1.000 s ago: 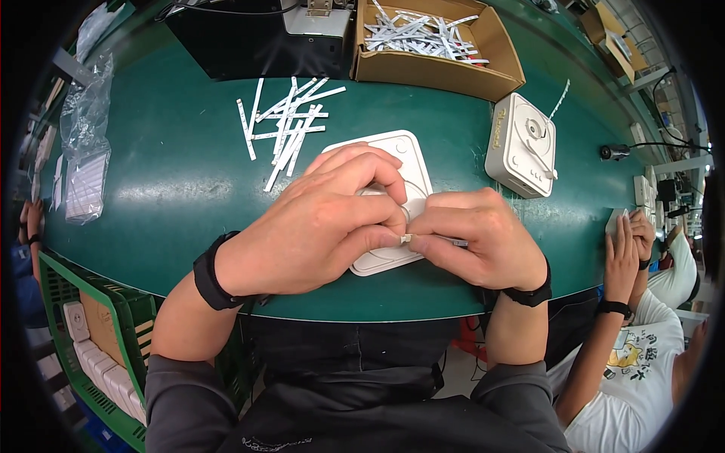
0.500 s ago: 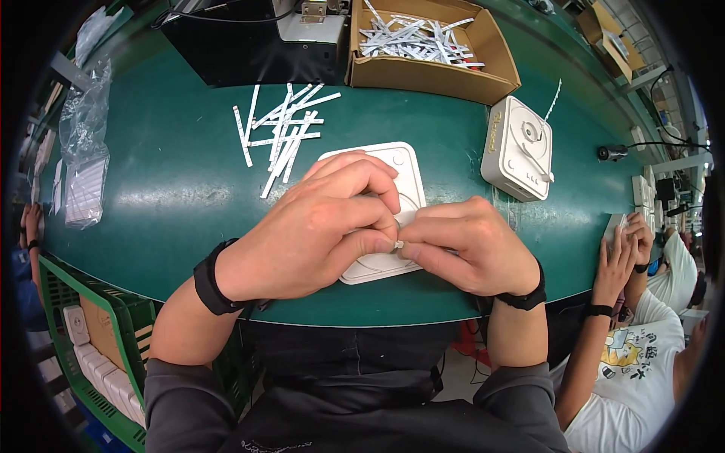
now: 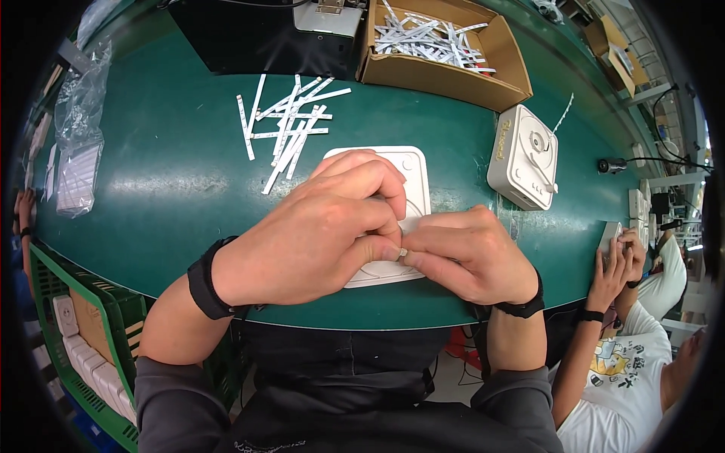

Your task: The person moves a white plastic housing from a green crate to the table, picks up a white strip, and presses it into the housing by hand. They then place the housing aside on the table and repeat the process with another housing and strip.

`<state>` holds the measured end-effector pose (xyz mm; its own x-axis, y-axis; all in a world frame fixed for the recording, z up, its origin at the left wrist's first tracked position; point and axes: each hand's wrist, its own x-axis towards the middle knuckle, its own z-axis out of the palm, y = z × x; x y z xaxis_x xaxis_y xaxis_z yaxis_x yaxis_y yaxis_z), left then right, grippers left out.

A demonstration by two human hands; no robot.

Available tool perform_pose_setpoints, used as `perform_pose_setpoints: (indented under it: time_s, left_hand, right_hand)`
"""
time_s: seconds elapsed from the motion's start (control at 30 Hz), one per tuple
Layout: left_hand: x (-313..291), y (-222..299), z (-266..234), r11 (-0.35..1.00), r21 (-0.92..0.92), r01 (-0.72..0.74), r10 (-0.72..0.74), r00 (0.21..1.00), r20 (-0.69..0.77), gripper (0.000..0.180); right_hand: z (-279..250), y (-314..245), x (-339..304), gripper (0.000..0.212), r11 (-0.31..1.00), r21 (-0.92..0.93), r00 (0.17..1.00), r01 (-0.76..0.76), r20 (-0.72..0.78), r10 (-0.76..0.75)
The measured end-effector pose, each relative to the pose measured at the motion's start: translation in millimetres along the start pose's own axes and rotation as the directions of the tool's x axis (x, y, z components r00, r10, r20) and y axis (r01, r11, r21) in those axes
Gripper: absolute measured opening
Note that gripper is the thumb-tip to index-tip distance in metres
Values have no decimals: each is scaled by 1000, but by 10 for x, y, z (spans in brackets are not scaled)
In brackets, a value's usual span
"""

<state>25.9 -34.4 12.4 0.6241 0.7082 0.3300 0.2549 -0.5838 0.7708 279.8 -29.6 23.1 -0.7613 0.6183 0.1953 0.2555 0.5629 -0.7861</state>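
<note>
Fingertips of my left hand (image 3: 321, 234) and my right hand (image 3: 479, 257) meet in a pinch over a flat white device (image 3: 414, 162) with rounded corners. Between them shows a tiny pale piece (image 3: 403, 254), too small and too covered to name. Most of the device lies hidden under my left hand; a round mark on its far right corner is visible. Beyond my left hand, loose white printed strips (image 3: 291, 124) lie in a pile on the green table (image 3: 174, 136).
A white box-shaped device (image 3: 529, 162) with a round dial and arm stands at right. Behind are a cardboard box (image 3: 445, 83) of strips and a black machine (image 3: 264, 41). A plastic bag (image 3: 79, 151) and green crate (image 3: 91, 332) are left; a co-worker's hands (image 3: 615, 268) are right.
The whole view has shifted slightly, so the table's things sit a little further right. My hands stay pinched together over the device, with hardly any change in their grip.
</note>
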Motion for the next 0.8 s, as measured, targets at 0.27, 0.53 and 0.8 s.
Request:
perform_pose_setpoints:
  time_s: [0.27,0.53,0.8]
  left_hand:
    - [-1,6,-55,1000,-26,-1,1,1000,-8,12]
    - [-68,-42,-200,974,-202,102,-132,981,-141,9]
    - [-38,-303,-215,937,-201,284,-344,847,-405,13]
  right_hand:
    - [-6,-46,33,10,1000,-3,1000,-15,-1,15]
    - [-41,-134,-57,12,994,-106,986,-37,-165,19]
    - [446,-597,-175,42,719,-685,733,-119,-549,-401]
